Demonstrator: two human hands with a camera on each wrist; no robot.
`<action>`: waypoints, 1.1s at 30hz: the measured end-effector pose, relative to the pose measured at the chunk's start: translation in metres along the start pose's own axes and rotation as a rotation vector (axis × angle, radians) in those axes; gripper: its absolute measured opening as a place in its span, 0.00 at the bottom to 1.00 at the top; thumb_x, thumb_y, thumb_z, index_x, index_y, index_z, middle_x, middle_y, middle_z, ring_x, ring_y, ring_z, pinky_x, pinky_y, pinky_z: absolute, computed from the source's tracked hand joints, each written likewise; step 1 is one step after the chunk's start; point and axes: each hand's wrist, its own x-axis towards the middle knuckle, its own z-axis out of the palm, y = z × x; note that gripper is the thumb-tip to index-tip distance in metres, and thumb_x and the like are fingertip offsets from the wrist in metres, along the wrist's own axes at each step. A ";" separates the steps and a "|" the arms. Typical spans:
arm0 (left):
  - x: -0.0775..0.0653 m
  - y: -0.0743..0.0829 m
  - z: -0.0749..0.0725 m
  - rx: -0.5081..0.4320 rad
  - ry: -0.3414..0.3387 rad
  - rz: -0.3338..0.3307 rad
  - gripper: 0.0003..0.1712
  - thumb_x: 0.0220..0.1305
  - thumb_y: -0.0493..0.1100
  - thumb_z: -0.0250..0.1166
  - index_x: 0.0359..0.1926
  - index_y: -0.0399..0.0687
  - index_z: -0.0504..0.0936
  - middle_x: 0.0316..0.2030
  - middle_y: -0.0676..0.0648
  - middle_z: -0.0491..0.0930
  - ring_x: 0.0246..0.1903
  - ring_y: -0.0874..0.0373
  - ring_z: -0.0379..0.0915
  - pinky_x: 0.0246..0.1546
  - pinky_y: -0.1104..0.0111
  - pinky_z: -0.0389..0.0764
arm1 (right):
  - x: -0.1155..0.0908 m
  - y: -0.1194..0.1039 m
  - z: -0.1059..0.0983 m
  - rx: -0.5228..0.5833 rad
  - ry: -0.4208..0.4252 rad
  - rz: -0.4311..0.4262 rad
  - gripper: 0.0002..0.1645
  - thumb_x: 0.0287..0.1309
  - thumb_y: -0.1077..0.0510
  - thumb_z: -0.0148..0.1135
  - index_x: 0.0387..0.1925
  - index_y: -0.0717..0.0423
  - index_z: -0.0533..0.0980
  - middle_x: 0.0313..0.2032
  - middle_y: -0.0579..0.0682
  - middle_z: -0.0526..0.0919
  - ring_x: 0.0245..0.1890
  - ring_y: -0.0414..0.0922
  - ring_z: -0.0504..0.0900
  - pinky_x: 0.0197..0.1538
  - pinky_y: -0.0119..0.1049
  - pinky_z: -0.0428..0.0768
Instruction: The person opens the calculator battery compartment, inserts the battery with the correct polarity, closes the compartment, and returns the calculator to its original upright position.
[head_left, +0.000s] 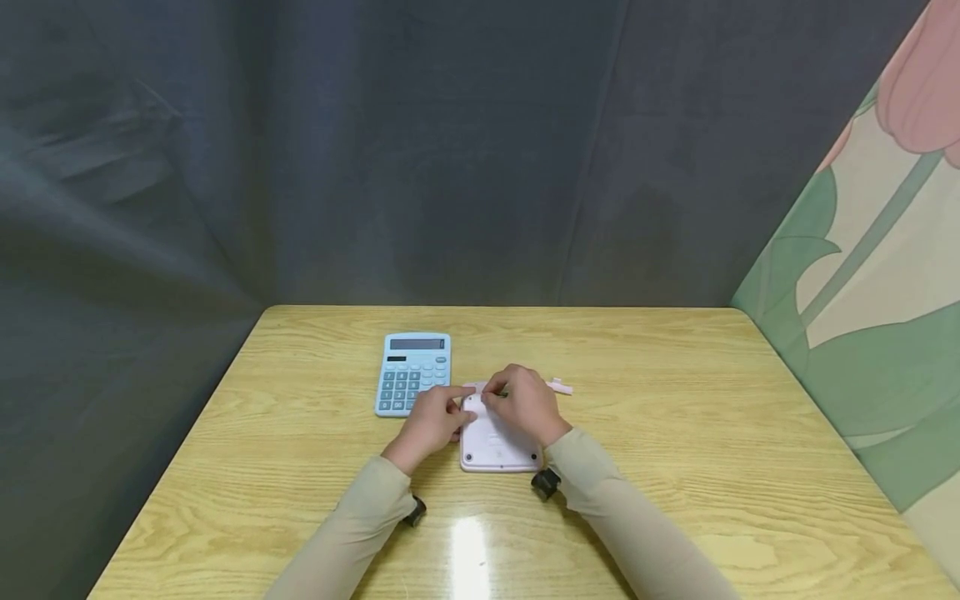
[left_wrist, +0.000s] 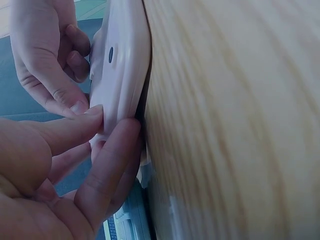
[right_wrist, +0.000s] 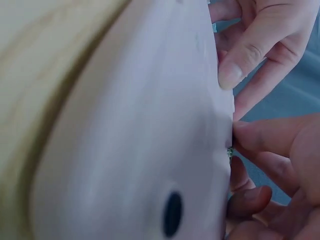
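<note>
A pale pink calculator (head_left: 497, 442) lies face down on the table, its back showing dark round feet. My left hand (head_left: 435, 419) grips its left edge, thumb on the back and fingers at the side, as the left wrist view shows. Over the calculator's far end, my right hand (head_left: 525, 404) has its fingers bent at the battery slot. A small green battery (right_wrist: 230, 153) shows between those fingertips, mostly hidden by them. Just beyond the right hand lies a small pink battery cover (head_left: 560, 387).
A light blue calculator (head_left: 416, 369) lies face up to the left, close to the left hand. The wooden table (head_left: 660, 433) reaches back to a dark curtain (head_left: 450, 167). A flower-patterned cloth (head_left: 862, 317) hangs at the right.
</note>
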 end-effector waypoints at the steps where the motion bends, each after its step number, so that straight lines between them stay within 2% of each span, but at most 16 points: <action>1: 0.000 0.000 0.000 -0.002 0.001 -0.002 0.26 0.65 0.36 0.68 0.64 0.43 0.78 0.23 0.44 0.75 0.19 0.57 0.74 0.22 0.70 0.83 | 0.000 0.000 0.000 0.001 -0.002 0.006 0.03 0.56 0.57 0.73 0.27 0.48 0.87 0.34 0.45 0.84 0.31 0.40 0.79 0.29 0.33 0.77; 11: -0.002 -0.001 0.002 -0.027 0.001 -0.017 0.26 0.65 0.36 0.68 0.64 0.44 0.78 0.24 0.43 0.76 0.21 0.55 0.76 0.26 0.66 0.85 | 0.006 -0.006 -0.003 -0.003 -0.087 0.175 0.05 0.56 0.56 0.71 0.25 0.44 0.87 0.21 0.40 0.80 0.21 0.40 0.73 0.21 0.33 0.68; 20: 0.000 0.000 0.001 -0.027 -0.004 -0.014 0.26 0.66 0.37 0.68 0.65 0.45 0.78 0.25 0.42 0.76 0.20 0.55 0.76 0.24 0.66 0.85 | 0.009 -0.010 -0.009 0.004 -0.130 0.270 0.07 0.56 0.56 0.71 0.23 0.48 0.83 0.23 0.43 0.82 0.21 0.42 0.75 0.21 0.34 0.70; 23: 0.000 0.000 0.002 -0.030 -0.003 -0.011 0.26 0.66 0.37 0.68 0.65 0.45 0.78 0.25 0.43 0.76 0.20 0.55 0.77 0.23 0.66 0.85 | 0.010 -0.008 -0.010 0.026 -0.140 0.268 0.07 0.56 0.56 0.70 0.24 0.49 0.82 0.22 0.44 0.82 0.20 0.42 0.75 0.21 0.33 0.69; 33: 0.000 0.000 0.004 -0.027 -0.007 -0.015 0.25 0.66 0.36 0.67 0.64 0.45 0.78 0.24 0.43 0.75 0.19 0.56 0.76 0.21 0.66 0.84 | 0.010 0.007 -0.016 0.123 -0.193 0.164 0.06 0.61 0.58 0.66 0.28 0.51 0.84 0.22 0.45 0.81 0.22 0.42 0.74 0.25 0.32 0.71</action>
